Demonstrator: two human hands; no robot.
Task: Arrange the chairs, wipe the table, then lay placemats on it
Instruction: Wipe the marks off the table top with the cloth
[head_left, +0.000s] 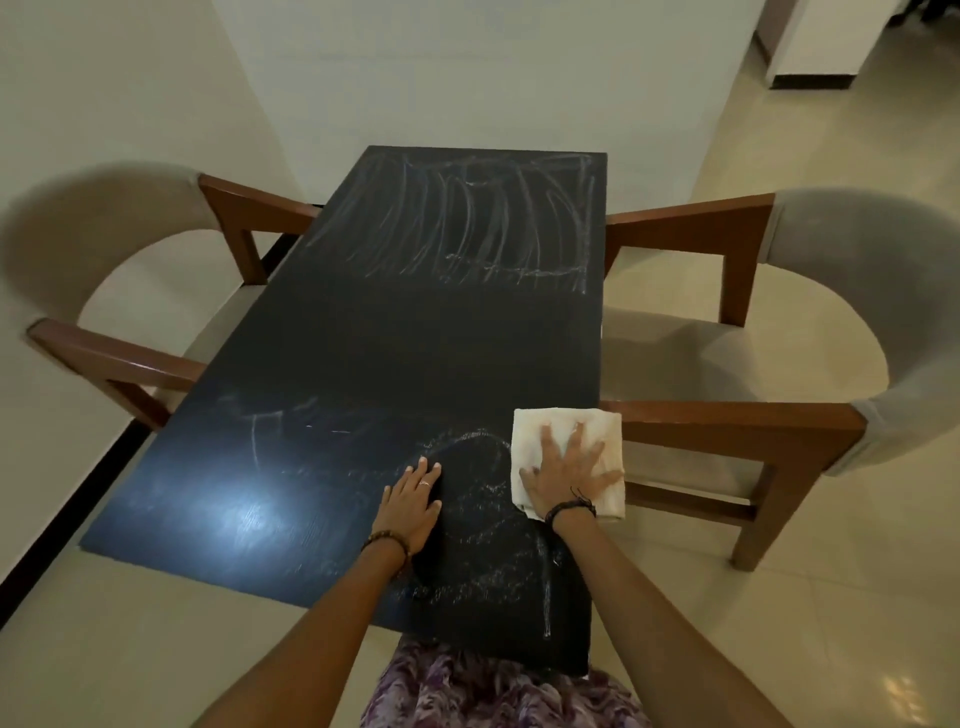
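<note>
Both hands lie spread flat: right hand (563, 475) presses cloth (566, 462) at bench (363, 338) right edge, left hand (410, 501) on bare top.

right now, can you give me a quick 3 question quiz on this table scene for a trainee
1. True or false: the right hand presses flat on the white cloth.
2. Where does the cloth lie on the dark table? A near right edge, B far left corner, C centre.
3. How many chairs stand at the table?

Key: 1 true. 2 A. 3 two, a left chair and a right chair. The left hand rests flat on bare tabletop.
</note>
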